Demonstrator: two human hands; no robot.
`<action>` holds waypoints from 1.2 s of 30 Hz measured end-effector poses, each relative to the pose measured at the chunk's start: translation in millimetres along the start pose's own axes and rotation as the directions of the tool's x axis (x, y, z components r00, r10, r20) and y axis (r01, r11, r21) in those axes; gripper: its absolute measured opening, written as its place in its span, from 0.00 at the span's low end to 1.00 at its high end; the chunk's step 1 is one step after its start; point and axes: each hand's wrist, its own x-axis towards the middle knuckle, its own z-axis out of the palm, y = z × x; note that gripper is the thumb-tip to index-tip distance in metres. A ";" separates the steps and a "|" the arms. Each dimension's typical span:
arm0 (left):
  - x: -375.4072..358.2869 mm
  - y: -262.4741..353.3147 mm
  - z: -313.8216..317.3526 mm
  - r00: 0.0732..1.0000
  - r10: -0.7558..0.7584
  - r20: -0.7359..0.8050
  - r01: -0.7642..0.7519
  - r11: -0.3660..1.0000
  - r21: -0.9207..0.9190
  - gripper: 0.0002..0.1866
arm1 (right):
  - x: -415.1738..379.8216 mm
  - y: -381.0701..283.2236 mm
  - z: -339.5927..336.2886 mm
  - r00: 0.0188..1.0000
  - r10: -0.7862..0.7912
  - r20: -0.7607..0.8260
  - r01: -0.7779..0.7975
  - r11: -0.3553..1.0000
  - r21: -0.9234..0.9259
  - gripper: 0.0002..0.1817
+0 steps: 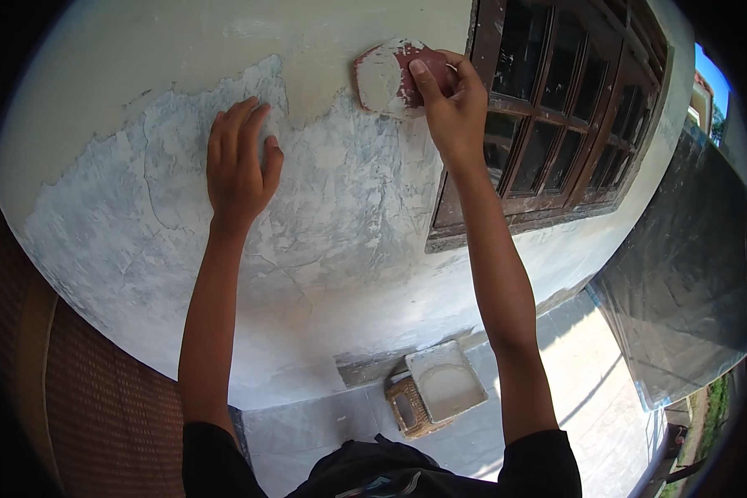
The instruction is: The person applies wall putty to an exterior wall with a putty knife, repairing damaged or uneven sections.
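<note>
My right hand grips a dark red, flat scraper by its right side, thumb on the front face. Whitish putty coats much of the scraper's left part. The tool is up against the wall, close to the window's left edge. My left hand rests on the wall to the left, fingers extended upward and holding nothing. Around both hands the wall has a rough grey-white patch with a ragged upper border, and smoother cream paint lies above it.
A brown wooden window with several panes is at the right. Below, a square tray of pale putty sits on a woven-look basket on the tiled floor. A dark sheet hangs at far right, and a brown woven panel stands at left.
</note>
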 end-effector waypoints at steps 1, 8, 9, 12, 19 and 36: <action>-0.5 -1.1 -0.5 1.000 0.002 0.006 -0.002 1.000 -0.004 0.22 | -0.1 -0.6 4.1 1.000 0.000 -0.006 0.000 1.000 -0.003 0.15; 0.1 -0.8 0.9 1.000 0.001 -0.002 -0.001 1.000 -0.007 0.23 | 21.3 18.3 -35.3 0.997 0.015 -0.072 -0.023 0.994 -0.111 0.16; 0.0 -0.8 1.0 1.000 -0.001 -0.002 0.001 1.000 -0.007 0.23 | 25.0 20.8 -47.1 0.994 0.012 -0.112 -0.027 0.991 -0.132 0.17; -0.1 0.6 0.0 1.000 -0.003 0.005 0.004 1.000 -0.011 0.23 | 31.8 25.5 -79.8 0.983 0.043 -0.179 -0.063 0.992 -0.109 0.17; -0.3 -0.4 0.8 1.000 -0.004 -0.001 0.004 1.000 -0.005 0.23 | 23.6 16.7 -48.2 0.993 0.114 -0.042 -0.110 0.989 0.096 0.18; 0.4 1.5 0.5 1.000 0.001 0.003 -0.001 1.000 0.013 0.23 | 24.9 25.3 -59.6 0.988 0.133 -0.083 -0.124 0.987 0.104 0.18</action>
